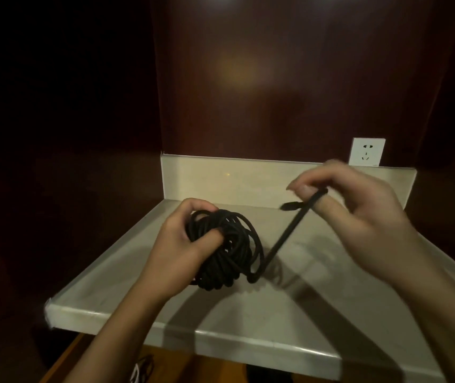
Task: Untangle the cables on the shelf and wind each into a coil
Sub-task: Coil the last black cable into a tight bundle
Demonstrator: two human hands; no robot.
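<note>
Black cable sits centre frame over the shelf, nearly all of it wound into a thick coil. Left hand is clenched round the coil, thumb hooked through the middle, fingers over the top. Right hand, right of centre, pinches the free tail near its plug; the tail runs taut and diagonal from the coil's lower right edge up to the fingers. Right hand is motion-blurred, so exact finger placement is unclear.

Handling, my read: cable looks soft and limp, light, round jacket, slightly springy; outer loops already sit looser than the core. It'll likely unspool if the left grip relaxes. Best hold: keep the thumb through the eye and pinch across all turns; take the tail close behind the plug, not on the connector. Probably one or two wraps left.

Wall socket upper right, unused.
</note>
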